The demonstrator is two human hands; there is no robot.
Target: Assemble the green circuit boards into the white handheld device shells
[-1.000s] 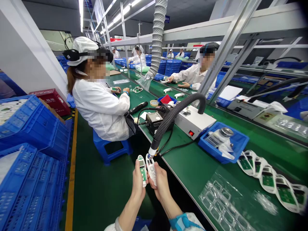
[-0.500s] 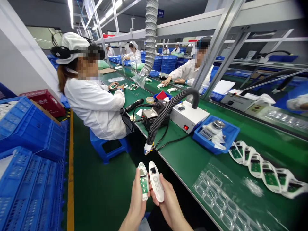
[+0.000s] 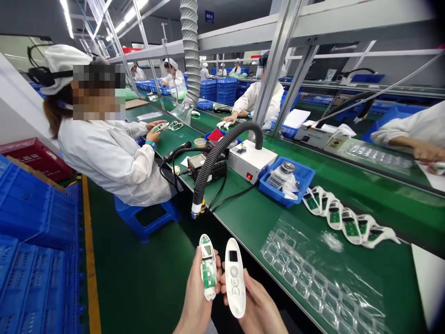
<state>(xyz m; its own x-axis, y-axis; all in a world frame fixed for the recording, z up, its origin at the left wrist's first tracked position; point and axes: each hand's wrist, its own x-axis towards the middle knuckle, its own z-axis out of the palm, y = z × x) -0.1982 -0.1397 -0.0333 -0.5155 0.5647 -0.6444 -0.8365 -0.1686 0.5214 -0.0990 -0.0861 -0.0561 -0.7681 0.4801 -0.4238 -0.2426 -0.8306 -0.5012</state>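
Both shell halves now sit lower and further apart than before, the board half (image 3: 208, 266) gripped in left hand (image 3: 196, 301) fingers, the white button cover (image 3: 234, 278) in right hand (image 3: 259, 308) fingers, just off the green tabletop (image 3: 264, 218) edge, below the black hose (image 3: 217, 160).

green bench (image 3: 264, 218) with blue tray (image 3: 302, 178), clear blister sheet (image 3: 320, 278), white shell halves (image 3: 344, 220)

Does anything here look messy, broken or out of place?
Nothing looks broken or spilled. The left hand holds an open shell with its green board bare; the right hand holds the white front cover. More open shells overlap on the bench.
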